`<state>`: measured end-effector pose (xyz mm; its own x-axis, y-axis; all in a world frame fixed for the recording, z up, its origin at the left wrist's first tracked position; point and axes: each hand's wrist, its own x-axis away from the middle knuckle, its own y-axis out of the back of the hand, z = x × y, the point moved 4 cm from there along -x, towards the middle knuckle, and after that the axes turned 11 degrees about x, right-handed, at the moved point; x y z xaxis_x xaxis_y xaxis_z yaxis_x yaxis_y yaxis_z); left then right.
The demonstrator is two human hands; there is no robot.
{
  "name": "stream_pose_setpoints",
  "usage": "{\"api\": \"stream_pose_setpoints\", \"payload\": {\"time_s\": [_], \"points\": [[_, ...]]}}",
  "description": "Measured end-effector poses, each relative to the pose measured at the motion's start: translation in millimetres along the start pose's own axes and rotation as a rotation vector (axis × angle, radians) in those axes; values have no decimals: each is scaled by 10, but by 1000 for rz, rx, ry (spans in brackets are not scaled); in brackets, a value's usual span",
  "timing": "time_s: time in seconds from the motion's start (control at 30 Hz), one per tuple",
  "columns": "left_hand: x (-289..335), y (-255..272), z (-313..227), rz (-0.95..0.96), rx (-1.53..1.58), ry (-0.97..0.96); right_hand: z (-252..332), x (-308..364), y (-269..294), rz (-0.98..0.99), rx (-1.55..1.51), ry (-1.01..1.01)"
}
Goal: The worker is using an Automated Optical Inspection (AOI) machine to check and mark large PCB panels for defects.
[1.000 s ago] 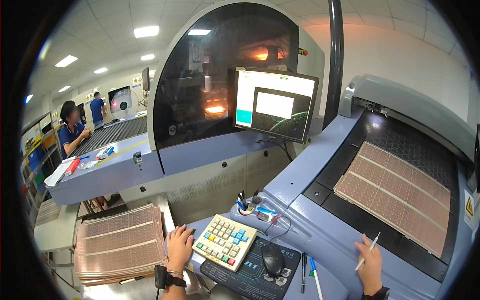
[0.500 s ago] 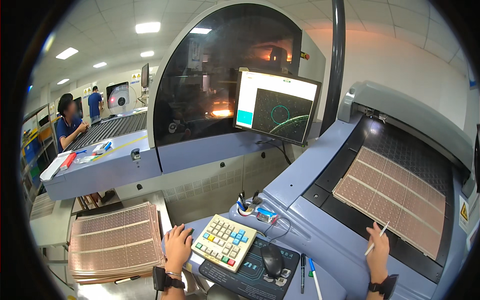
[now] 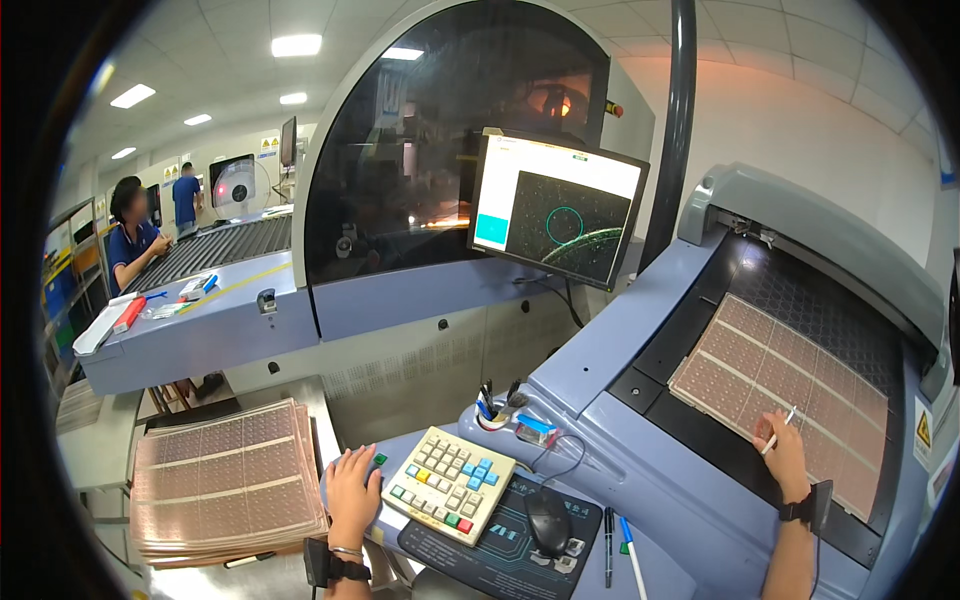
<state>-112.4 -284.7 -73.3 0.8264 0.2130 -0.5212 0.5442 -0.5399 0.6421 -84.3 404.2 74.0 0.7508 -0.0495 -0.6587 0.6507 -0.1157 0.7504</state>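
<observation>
My right hand (image 3: 784, 452) is closed round a slim white pen-like stick (image 3: 792, 412), whose upper end points up and away. It is over the near edge of a copper-coloured circuit board panel (image 3: 735, 352) lying on the black machine bed; contact with the panel cannot be made out. At the left, my left hand (image 3: 352, 490) rests on the console edge with its fingers stretched out, holding nothing. Beside its fingertips is a small green button (image 3: 380, 459). A cream keypad (image 3: 448, 484) with coloured keys stands just right of that hand.
A stack of copper-coloured panels (image 3: 225, 470) lies at the left. A monitor (image 3: 560, 210) with a green circle stands ahead. Near the keypad are a black mouse (image 3: 547, 520), two pens (image 3: 633, 560) and a pen cup (image 3: 490, 415). Two other people are at the far left, one beside a roller conveyor (image 3: 225, 245).
My right hand has moved up and to the right with the white stick, from beside the panel's near edge to over it. The curved line on the screen has shifted slightly. My left hand stays put.
</observation>
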Motion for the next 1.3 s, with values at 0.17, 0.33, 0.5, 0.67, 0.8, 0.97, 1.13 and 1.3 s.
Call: {"api": "stream_pose_setpoints", "payload": {"time_s": [0.17, 0.33, 0.5, 0.67, 0.8, 0.97, 1.13, 1.3], "points": [[1, 28, -17, 0, 6, 22, 135, -92, 187, 150, 48, 46], [-5, 22, 42, 1, 14, 17, 291, -171, 190, 232, 282, 271], [-34, 192, 78, -53, 361, 114, 255, -141, 52, 163, 671, 445], [-36, 721, -364, -187, 648, 62, 380, -422, 442, -109, 735, 309], [-170, 1074, -1321, -113, 727, -131, 223, -503, 927, -252, 618, 323], [-127, 1110, -2314, 58, 720, -562, 17, -782, 2046, -488, 187, 217], [-238, 641, -3052, 271, 727, -706, -734, -341, 3299, -990, 336, -299], [-133, 322, -3848, 401, 833, -861, -1639, 739, 3823, -1419, -622, -424]]}}
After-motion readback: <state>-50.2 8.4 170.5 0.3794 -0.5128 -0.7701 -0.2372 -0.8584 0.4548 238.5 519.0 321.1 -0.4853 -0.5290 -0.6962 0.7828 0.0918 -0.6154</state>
